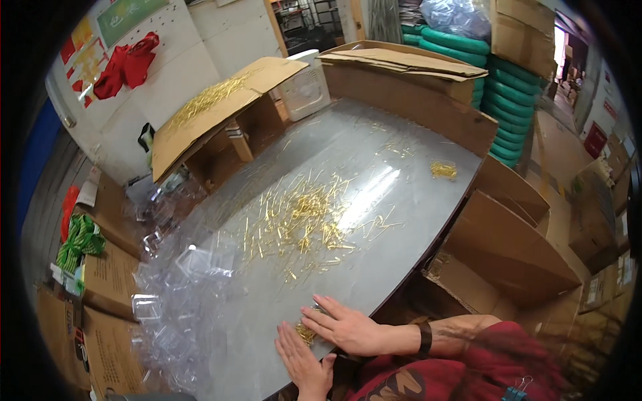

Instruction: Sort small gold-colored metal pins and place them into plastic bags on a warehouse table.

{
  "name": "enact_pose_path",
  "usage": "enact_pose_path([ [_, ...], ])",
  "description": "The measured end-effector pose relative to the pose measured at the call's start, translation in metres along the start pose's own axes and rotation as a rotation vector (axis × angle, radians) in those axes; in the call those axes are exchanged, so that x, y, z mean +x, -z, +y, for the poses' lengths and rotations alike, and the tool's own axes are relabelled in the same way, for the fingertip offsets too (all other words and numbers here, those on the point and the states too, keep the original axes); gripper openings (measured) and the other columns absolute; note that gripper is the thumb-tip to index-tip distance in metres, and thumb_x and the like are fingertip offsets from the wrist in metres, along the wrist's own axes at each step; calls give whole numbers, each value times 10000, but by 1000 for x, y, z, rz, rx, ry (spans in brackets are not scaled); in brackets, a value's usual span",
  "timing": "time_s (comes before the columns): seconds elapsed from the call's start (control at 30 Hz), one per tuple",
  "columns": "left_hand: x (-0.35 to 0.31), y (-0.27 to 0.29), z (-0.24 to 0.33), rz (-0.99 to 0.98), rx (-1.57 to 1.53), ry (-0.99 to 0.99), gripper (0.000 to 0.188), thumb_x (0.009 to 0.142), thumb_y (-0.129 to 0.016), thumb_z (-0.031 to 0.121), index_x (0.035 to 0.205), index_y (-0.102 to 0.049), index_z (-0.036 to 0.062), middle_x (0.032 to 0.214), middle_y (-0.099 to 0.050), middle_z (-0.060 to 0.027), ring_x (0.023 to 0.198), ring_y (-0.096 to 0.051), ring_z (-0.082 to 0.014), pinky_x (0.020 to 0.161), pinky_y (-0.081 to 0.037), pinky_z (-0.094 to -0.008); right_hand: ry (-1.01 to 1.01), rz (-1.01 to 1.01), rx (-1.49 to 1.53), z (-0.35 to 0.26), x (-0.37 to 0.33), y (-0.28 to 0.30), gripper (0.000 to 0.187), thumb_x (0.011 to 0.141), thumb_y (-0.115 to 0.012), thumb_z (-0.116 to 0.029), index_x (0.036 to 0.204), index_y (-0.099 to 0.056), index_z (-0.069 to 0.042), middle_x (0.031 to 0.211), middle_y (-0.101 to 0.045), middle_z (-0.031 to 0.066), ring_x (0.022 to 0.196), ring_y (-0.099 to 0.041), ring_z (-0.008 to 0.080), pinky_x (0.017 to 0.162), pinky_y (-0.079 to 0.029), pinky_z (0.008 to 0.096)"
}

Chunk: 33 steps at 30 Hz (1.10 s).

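At the near edge of the table, my left hand [303, 361] and my right hand [349, 327] lie on either side of a small bunch of thin gold wire-like pieces [305, 333]. The fingers of both hands are stretched out straight, and the palms partly hide the bunch. Whether it sits in a clear box cannot be made out. Farther in, a loose pile of the same gold pieces [311, 212] spreads over the grey tabletop [254, 327]. A compact gold bunch [443, 170] rests near the right edge.
Clear plastic boxes [194, 301] heap up along the left side. A cardboard shelf [267, 73] holds more gold pieces. Beside it stands a white fan [305, 93]. A cardboard wall [408, 90] borders the far edge. Open cartons [508, 247] stand right, green coils [511, 110] behind.
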<state>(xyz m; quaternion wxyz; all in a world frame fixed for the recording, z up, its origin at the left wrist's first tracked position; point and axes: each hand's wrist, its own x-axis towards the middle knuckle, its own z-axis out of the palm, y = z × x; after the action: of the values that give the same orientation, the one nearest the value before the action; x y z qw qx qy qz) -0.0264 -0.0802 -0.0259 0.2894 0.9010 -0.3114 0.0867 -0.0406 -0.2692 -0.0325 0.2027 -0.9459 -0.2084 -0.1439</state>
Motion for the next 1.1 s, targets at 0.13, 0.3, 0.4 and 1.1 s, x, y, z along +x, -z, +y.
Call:
enact_pose_path([
  [0.13, -8, 1, -11, -21, 42, 71, 1130, 932, -250, 827, 1594, -143, -82, 1628, -261, -296, 1520, -218, -472, 1231, -152, -596, -104, 20, -117, 13, -35, 20, 615, 929, -537, -164, 1510, -419, -1, 1596, -386, 179, 1480, -343, 420, 1226, -262, 557],
  [0.3, -2, 0, -4, 110, 90, -82, 856, 1010, -434, 584, 1540, -294, -73, 1565, -346, -314, 1461, -317, -483, 1181, -262, -586, -458, 16, -492, 78, -92, 80, 657, 875, -655, -196, 1481, -467, -27, 1572, -440, 159, 1447, -418, 371, 1207, -242, 617],
  [0.4, -6, -11, -17, 93, 249, -129, 733, 1009, -464, 504, 1504, -388, -31, 1505, -430, -314, 1410, -395, -498, 1111, -346, -617, -657, 121, -660, 145, -121, 110, 610, 896, -667, -220, 1448, -501, -21, 1541, -476, 168, 1442, -423, 360, 1210, -234, 604],
  [1.1, 6, 14, 9, -78, 213, 4, 880, 1038, -450, 554, 1559, -235, -122, 1591, -314, -326, 1492, -279, -460, 1247, -196, -543, -874, 272, -699, 270, -85, 157, 768, 968, -633, -386, 1532, -342, 47, 1595, -323, 278, 1495, -296, 423, 1229, -226, 558],
])
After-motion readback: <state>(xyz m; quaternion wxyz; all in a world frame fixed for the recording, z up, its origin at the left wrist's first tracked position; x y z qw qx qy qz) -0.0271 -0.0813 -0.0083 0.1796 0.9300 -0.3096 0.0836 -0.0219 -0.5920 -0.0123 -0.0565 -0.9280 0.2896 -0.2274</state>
